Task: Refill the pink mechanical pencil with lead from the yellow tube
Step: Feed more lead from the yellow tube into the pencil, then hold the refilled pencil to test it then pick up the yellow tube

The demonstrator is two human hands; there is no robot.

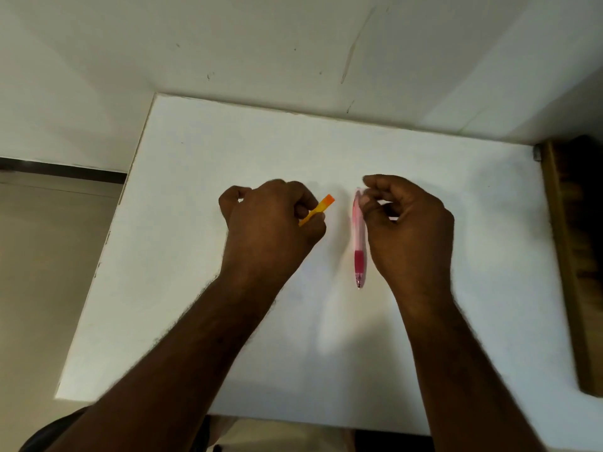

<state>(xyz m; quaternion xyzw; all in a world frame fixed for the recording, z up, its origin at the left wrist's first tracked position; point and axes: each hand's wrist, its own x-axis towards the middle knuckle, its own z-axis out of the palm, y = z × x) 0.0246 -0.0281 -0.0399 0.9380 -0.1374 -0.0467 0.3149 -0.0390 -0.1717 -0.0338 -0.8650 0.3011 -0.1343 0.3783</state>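
Pink pencil [359,243] upright-ish, tip toward viewer, dark pink grip zone, top end pinched. Yellow tube [318,209] tilted, orange end up-right, partly hidden.

White table top [202,256] with a chipped left edge, pushed against a pale wall [293,53] marked with scuffs and thin scratches (one long and curved), beige floor [42,256] at left, dark skirting strip [58,170], wooden furniture [574,256] at right.
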